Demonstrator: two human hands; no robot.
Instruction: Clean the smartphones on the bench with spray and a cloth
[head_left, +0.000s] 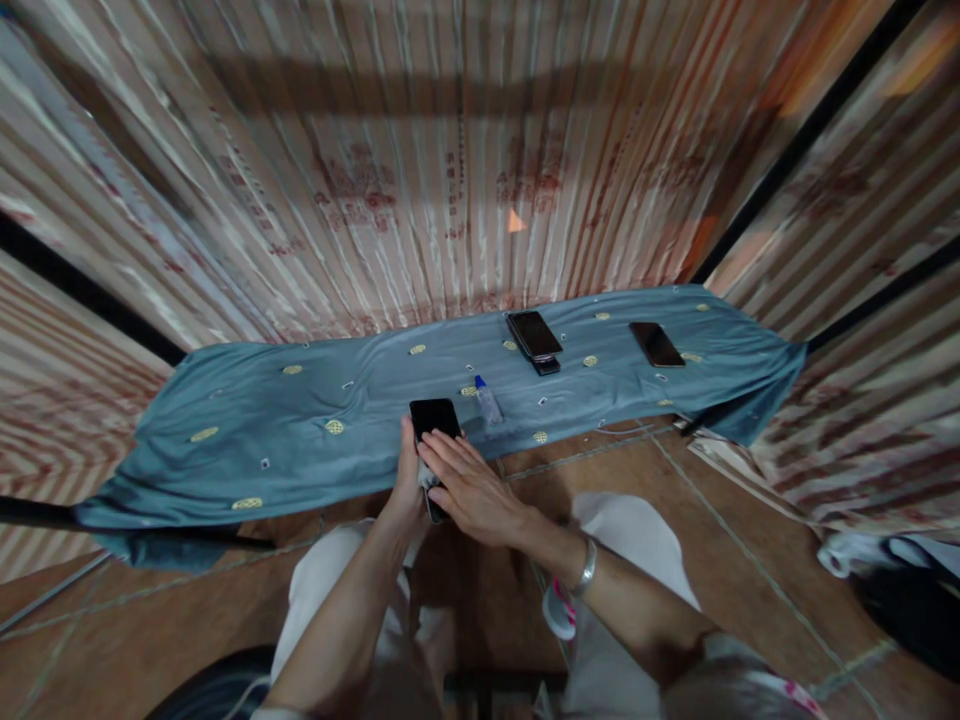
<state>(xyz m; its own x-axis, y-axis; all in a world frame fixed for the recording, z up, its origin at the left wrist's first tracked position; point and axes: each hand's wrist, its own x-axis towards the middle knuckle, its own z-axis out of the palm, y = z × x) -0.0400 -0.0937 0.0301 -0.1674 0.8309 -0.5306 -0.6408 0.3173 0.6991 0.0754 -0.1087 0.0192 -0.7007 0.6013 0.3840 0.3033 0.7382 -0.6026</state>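
My left hand [409,468] grips the side of a black smartphone [433,414], which is tilted over the near edge of the cloth-covered bench. Across the phone's screen lies my right hand [469,490], its fingers stretched and close together, pressing a crumpled whitish wipe [426,476] against the glass. Most of the wipe is hidden under the fingers. Just beyond my right hand, a small clear bottle [490,404] with a blue cap lies on the blue-green cloth [375,385].
Farther back, one dark phone [534,333] rests on top of another dark device [547,366]. Another phone [657,344] lies to the right. A striped curtain [420,200] hangs behind the bench, with dark poles at both sides. Tiled floor [720,560] shows below.
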